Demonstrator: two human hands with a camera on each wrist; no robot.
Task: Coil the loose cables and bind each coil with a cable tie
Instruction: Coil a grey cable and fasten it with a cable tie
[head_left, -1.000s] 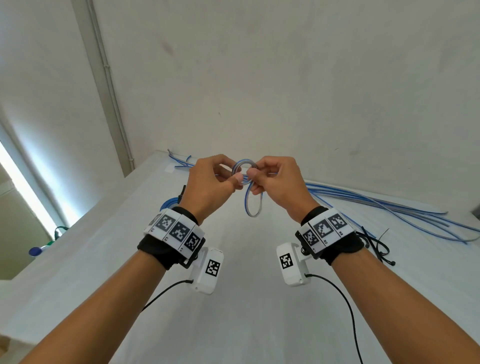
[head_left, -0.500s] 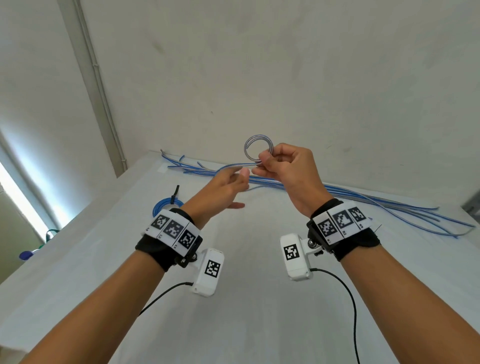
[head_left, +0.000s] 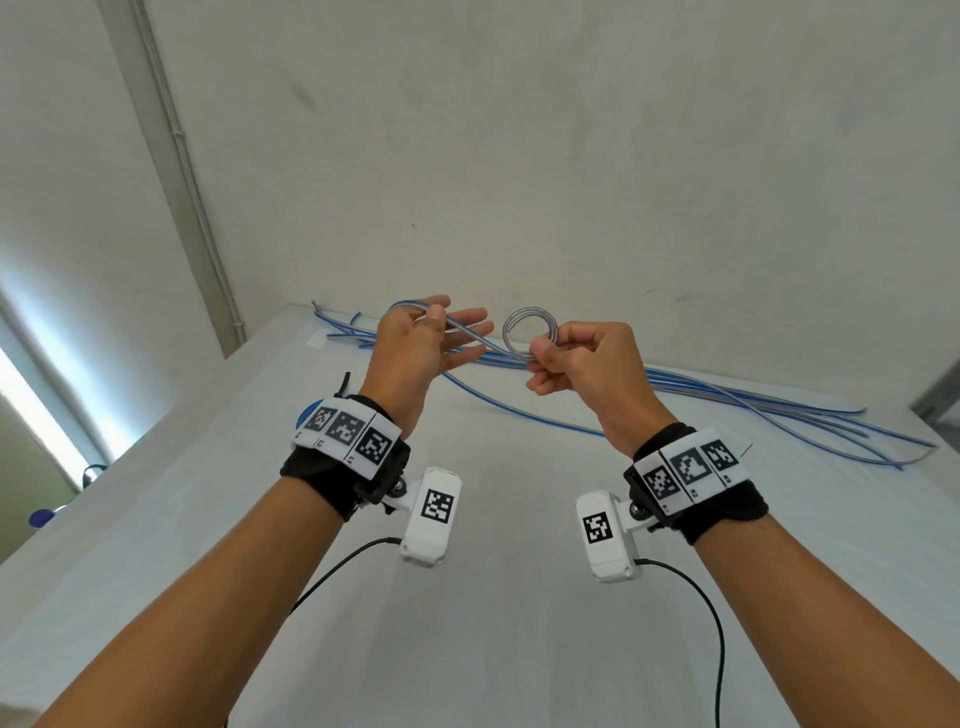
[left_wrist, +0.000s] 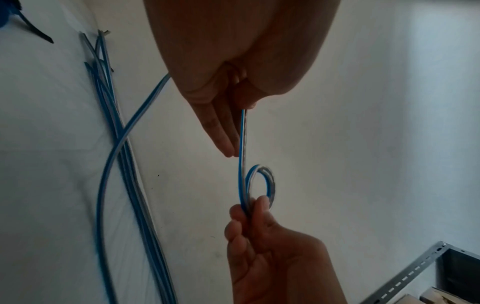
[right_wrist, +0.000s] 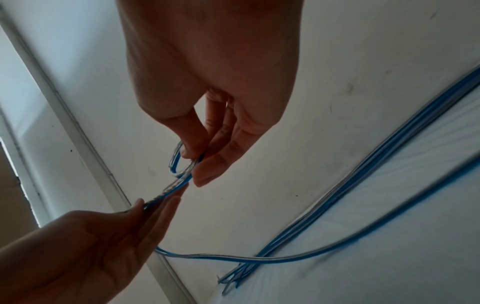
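Head view, centre frame: right hand (head_left: 587, 364) pinches a small coil (head_left: 530, 331) of blue-and-clear cable between thumb and forefinger, other fingers curled under. Coil stands upright above the fingertips, a couple of turns only. The cable's free run (head_left: 467, 332) leaves the coil to the left and passes through the left hand (head_left: 415, 348), thumb pressing it against near-straight fingers (loose hold, not a fist). Both hands are raised above the white table (head_left: 493, 597). Loose cables (head_left: 753, 405) lie in a bundle along the table's far edge, by the wall, mid-frame to right. Left of the left wrist, a finished blue coil (head_left: 303, 415) w/ black tie, mostly hidden.
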